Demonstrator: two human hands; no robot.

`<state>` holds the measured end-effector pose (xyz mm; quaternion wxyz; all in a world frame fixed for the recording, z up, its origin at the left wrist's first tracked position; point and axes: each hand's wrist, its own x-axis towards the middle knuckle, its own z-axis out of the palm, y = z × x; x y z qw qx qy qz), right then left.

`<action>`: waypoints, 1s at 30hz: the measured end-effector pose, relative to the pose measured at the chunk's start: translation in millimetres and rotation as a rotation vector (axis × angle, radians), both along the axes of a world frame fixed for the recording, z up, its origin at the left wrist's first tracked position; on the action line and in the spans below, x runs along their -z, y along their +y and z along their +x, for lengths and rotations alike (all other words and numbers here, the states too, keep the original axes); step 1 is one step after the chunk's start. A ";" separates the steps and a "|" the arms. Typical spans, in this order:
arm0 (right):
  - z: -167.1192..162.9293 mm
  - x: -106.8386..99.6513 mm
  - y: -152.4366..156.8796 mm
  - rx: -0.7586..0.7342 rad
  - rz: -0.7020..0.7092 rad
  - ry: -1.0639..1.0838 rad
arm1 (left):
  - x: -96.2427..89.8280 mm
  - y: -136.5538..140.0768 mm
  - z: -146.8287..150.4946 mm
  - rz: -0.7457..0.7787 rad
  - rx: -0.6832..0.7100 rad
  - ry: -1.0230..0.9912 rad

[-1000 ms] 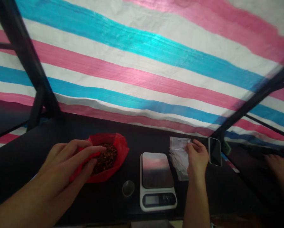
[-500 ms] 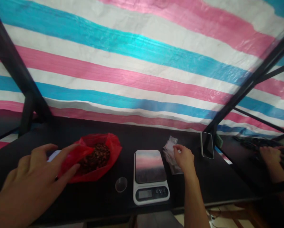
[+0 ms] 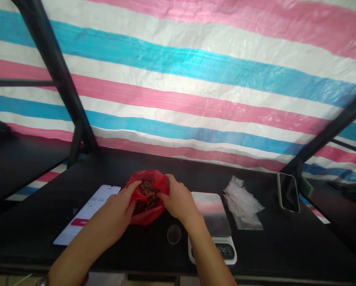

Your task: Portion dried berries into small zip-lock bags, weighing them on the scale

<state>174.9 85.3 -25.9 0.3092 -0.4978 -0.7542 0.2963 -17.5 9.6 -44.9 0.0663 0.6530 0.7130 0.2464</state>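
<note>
Both our hands are at the open red plastic bag (image 3: 148,219), which sits upright on the black flat-topped table (image 3: 273,246), a little left of centre, its crumpled mouth facing up. Our left hand (image 3: 116,212) holds the bag's left edge, the fold of red film caught between thumb and fingers. Our right hand (image 3: 179,198) grips the opposite edge, thumb over the inner side and fingers curled round the outside. Between them we see a heap of small, brown, dried-looking pieces (image 3: 148,190) inside. Just in front of the bag stands a small round clear cup (image 3: 174,234). To its right lies a white kitchen scale with a shiny metal plate (image 3: 215,214), our right forearm crossing above its left part and hiding most of its display. Beyond the scale we have a loose pile of flat, clear plastic pouches (image 3: 243,204), and farther right a pale-edged phone with a dark screen (image 3: 288,192). On our left, partly covered by our forearm, lies a phone with a bright white screen and red button (image 3: 88,212).
</note>
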 end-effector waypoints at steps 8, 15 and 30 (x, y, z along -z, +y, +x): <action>10.9 -31.6 27.4 0.141 0.053 0.232 | -35.2 9.2 2.3 0.299 -0.317 -0.506; 15.1 -25.7 14.3 0.123 0.167 -0.025 | -18.9 6.0 6.6 0.293 -0.271 -0.148; 11.4 -12.1 26.7 -0.116 0.212 -0.535 | -3.0 -1.0 5.7 0.084 -0.022 0.312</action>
